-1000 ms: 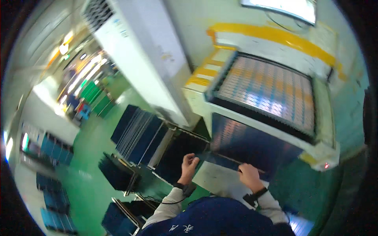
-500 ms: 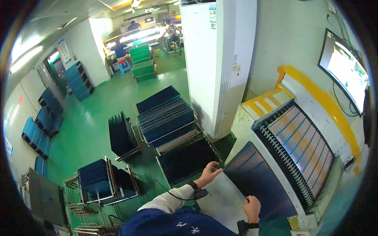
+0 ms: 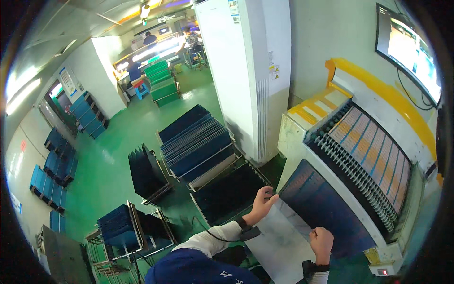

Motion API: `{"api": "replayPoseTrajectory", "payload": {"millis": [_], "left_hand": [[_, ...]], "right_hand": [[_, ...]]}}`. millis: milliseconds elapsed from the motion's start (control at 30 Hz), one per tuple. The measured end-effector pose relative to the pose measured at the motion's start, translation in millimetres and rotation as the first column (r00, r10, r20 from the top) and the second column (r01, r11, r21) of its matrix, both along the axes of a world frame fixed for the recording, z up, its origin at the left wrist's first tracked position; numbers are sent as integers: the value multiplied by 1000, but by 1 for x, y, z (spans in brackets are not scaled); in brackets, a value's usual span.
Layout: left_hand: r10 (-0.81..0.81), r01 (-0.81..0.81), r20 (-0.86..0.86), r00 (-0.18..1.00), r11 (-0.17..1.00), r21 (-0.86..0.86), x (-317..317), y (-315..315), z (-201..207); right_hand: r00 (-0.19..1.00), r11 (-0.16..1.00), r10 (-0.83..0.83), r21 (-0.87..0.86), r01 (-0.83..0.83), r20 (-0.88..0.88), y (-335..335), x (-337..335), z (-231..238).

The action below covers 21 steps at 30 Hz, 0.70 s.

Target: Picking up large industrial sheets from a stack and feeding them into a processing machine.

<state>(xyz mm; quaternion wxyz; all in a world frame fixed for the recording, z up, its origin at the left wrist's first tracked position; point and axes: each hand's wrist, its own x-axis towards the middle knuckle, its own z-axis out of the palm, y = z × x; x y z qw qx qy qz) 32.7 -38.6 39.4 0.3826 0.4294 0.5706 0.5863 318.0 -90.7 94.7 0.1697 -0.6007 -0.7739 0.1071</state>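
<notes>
My left hand is beside the upper left corner of a dark, patterned panel. Its fingers are bent, with a small gap between thumb and forefinger, and I see nothing held there. My right hand is curled closed at the panel's near edge; whatever its fingers hold, if anything, is hidden. A pale, smooth sheet-like surface lies between my arms, next to the dark panel. That panel slants along the front of a roller machine, where copper-toned panels with blue stripes rest behind the rollers.
Racks of dark upright panels stand ahead on the green floor, another rack left of them. A wire rack is nearer left. A tall white cabinet stands behind the machine. A screen hangs at right. People sit far back.
Both hands have shifted right. My left fingers have curled closer to the thumb, and my right hand has moved slightly upward in view. The whole view has tilted a little.
</notes>
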Motion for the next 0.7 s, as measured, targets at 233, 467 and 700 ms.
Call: {"api": "replayPoseTrajectory", "payload": {"millis": [233,467,700], "left_hand": [[-9,8,29,1000,998,57,-2,-2,-7],[-63,58,38,997,993,107,-23,-18,-25],[-43,30,276,960,998,49,-38,-64,-52]], "right_hand": [[999,989,-23,146,16,48,-10,-6,-1],[997,980,-75,185,69,22,-43,-31,-11],[977,988,-84,146,55,194,-76,-33,-27]]}}
